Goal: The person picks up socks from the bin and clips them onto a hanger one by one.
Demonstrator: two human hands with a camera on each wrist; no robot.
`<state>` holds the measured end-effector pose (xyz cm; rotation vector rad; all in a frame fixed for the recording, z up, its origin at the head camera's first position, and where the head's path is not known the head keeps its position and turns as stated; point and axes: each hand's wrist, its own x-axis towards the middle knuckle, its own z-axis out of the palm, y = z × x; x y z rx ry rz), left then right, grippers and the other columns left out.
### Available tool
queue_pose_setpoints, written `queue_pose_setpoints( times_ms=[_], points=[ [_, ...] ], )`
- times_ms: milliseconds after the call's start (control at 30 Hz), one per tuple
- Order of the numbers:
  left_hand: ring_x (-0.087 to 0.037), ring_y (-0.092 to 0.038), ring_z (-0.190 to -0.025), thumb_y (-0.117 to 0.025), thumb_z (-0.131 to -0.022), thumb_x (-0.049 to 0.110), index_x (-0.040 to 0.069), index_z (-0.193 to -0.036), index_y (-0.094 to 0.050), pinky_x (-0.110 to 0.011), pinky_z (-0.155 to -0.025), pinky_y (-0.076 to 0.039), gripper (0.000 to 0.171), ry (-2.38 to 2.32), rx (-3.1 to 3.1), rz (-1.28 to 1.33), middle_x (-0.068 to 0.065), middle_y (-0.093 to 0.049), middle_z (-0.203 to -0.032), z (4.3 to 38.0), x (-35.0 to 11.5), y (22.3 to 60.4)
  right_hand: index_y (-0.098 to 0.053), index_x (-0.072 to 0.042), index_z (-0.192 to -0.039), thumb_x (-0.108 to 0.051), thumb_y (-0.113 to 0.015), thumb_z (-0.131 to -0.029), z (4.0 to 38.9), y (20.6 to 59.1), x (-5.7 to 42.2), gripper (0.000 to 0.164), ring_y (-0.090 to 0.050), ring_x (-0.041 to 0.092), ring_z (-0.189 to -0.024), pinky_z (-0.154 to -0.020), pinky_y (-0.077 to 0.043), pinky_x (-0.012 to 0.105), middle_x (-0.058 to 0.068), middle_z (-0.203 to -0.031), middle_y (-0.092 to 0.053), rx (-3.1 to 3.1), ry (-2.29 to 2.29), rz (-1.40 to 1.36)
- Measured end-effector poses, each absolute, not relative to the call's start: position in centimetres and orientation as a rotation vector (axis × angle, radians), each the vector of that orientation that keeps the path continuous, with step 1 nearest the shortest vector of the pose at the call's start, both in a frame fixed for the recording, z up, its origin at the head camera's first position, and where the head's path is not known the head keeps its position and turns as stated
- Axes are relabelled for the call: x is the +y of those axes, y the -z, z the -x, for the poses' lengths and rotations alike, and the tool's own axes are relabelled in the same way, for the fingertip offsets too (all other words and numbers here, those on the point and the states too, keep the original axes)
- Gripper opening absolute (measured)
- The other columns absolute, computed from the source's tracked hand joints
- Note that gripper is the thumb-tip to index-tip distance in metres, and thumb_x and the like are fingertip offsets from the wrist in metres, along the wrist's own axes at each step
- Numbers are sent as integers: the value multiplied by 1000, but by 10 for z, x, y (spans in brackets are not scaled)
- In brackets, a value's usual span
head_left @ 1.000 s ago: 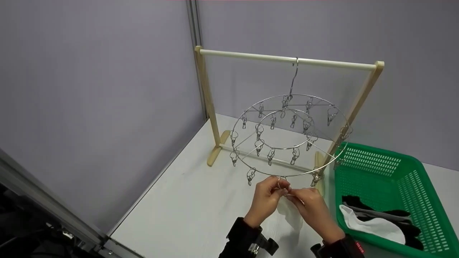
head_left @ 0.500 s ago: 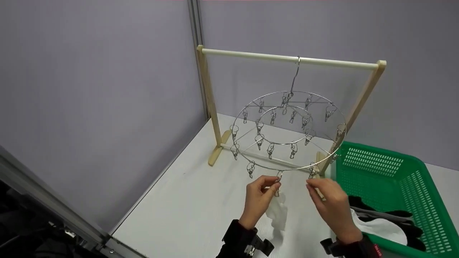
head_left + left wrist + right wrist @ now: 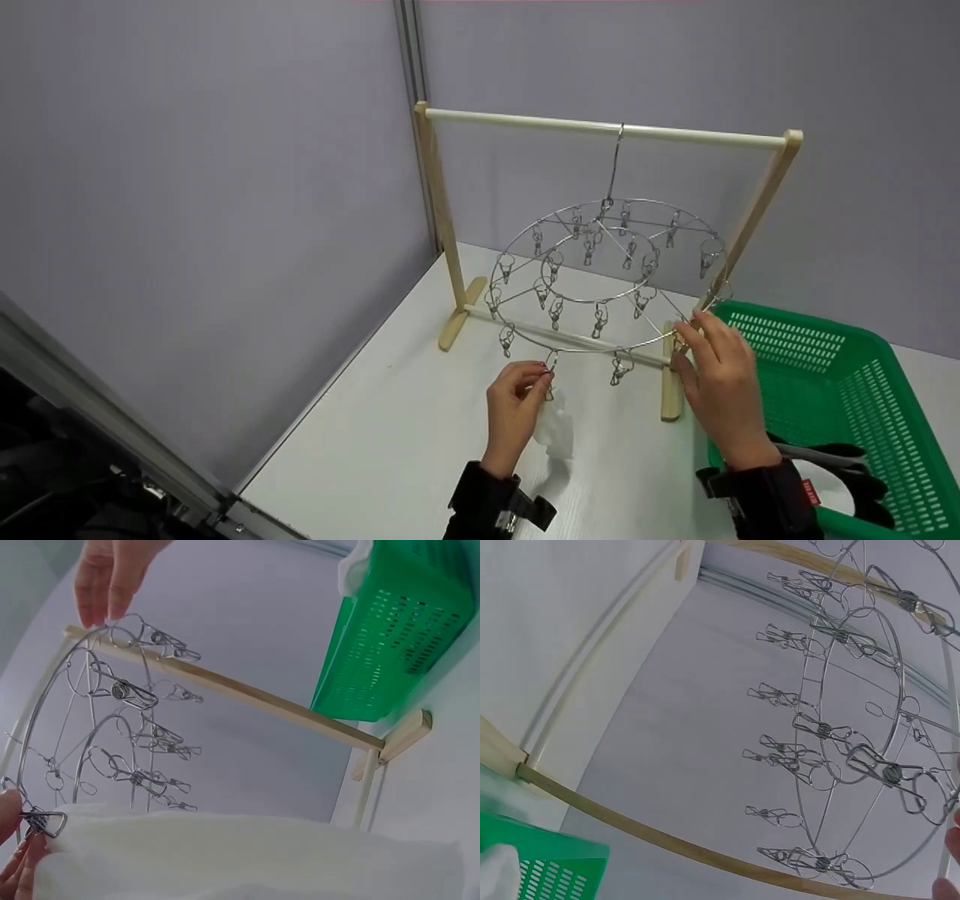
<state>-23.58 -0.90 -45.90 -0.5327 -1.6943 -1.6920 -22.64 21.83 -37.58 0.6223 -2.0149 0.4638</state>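
Observation:
A round wire clip hanger (image 3: 574,350) with several metal clips hangs by its hook from a wooden rack. At its front edge my left hand (image 3: 514,409) pinches a metal clip (image 3: 45,823) between thumb and fingers. From this clip hangs a thin white sock (image 3: 555,433), which fills the bottom of the left wrist view. My right hand (image 3: 724,386) holds the hanger's outer rim at the right with thumb and fingertips, close to another clip. In the right wrist view only its fingertips (image 3: 952,840) show, at the right edge.
The rack's top bar (image 3: 517,118) spans above the hanger, with wooden legs (image 3: 442,210) standing on the white table (image 3: 390,420). A green basket (image 3: 896,420) stands at the right, holding black, grey and white socks. Grey walls close off the back and left.
My right hand has left the front clip and moved right to the rim. The hanger has turned, its front clips shifting left. My left hand has moved left, and the white sock now hangs below it.

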Motion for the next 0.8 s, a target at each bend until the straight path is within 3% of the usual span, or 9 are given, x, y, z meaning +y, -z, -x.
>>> queue_pose_setpoints(
  times_ms=[133, 233, 333, 500, 633, 733, 800],
  points=[
    [-12, -54, -69, -54, -74, 8, 2, -82, -56, -21, -53, -44, 10, 1672, -1690, 505, -6, -55, -81, 237, -12, 459, -50, -5, -99, -5, -58, -64, 232, 376, 217, 36, -33, 26, -105, -87, -12, 47, 13, -111, -42, -2014, -376, -604],
    [-14, -54, -67, -53, -75, 6, 1, -83, -55, -23, -52, -44, 10, 1671, -1705, 473, -9, -56, -80, 228, -13, 445, -51, -6, -95, -5, -58, -63, 235, 376, 215, 33, -37, 26, -100, -87, -7, 49, 11, -101, -49, -1995, -323, -588],
    [-13, -53, -68, -50, -77, 8, 2, -87, -55, -23, -54, -43, 13, 1666, -1678, 480, -8, -56, -83, 244, -14, 467, -52, -6, -92, -7, -57, -64, 238, 378, 213, 28, -41, 27, -93, -86, -5, 50, 9, -89, -53, -1978, -289, -584],
    [-13, -53, -75, -49, -78, 12, 3, -93, -54, -21, -59, -43, 18, 1671, -1636, 494, -8, -54, -89, 252, -12, 481, -53, -5, -88, -15, -51, -72, 239, 381, 209, 19, -43, 27, -85, -87, -7, 50, 9, -80, -54, -1948, -326, -584],
    [-18, -51, -82, -54, -75, 11, 1, -88, -53, -26, -63, -44, 17, 1675, -1678, 399, -10, -51, -95, 237, -4, 461, -53, -4, -86, -20, -44, -79, 235, 382, 209, 20, -43, 27, -81, -87, -9, 50, 9, -81, -54, -1914, -361, -573],
    [-17, -45, -90, -54, -74, 9, 4, -87, -51, -25, -68, -41, 14, 1581, -1648, 398, -8, -43, -102, 264, 6, 503, -54, -3, -86, -18, -45, -78, 232, 381, 209, 19, -42, 27, -80, -86, -11, 49, 10, -81, -54, -1899, -393, -573],
    [-17, -41, -89, -56, -73, 10, 8, -82, -49, -27, -71, -38, 12, 1513, -1638, 360, -6, -38, -98, 266, 15, 509, -53, -2, -85, -12, -49, -76, 230, 381, 209, 15, -41, 27, -79, -87, -13, 48, 10, -81, -54, -1897, -433, -583]
  ],
)
